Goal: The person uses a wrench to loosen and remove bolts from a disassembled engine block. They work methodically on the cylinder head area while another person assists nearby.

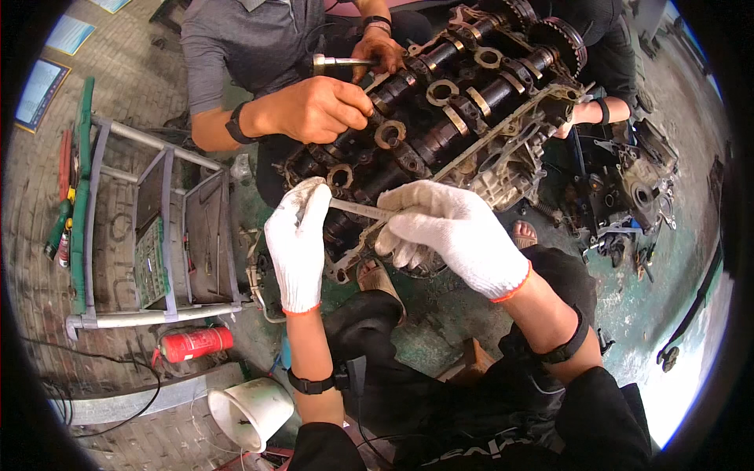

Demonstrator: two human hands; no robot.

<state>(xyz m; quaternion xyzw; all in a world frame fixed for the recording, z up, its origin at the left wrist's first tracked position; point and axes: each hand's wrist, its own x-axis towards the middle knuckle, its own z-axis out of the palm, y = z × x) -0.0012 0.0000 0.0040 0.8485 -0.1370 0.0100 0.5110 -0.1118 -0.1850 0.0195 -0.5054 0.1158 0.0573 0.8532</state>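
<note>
White knitted gloves with orange cuffs cover both my hands. A slim, flat, light grey wrench-like bar (360, 209) spans between them, above the near edge of an engine cylinder head (416, 141) with dark camshafts. My left hand (300, 228) pinches its left end between thumb and fingers. The fingers of my right hand (440, 224) close round its other end. Both ends disappear inside the gloves, so their shape is hidden. Across the cylinder head, a co-worker's bare hand (334, 110) touches the camshaft area, while that person's other hand (378, 53) grips a ratchet handle (345, 61).
Another person's hand (567, 122) reaches the cylinder head's right side. Greasy engine parts (628, 188) lie on the floor at right. To my left stand a metal-framed rack (153, 318), a red fire extinguisher (196, 344) and a white bucket (251, 408). A black cable (102, 355) crosses the floor.
</note>
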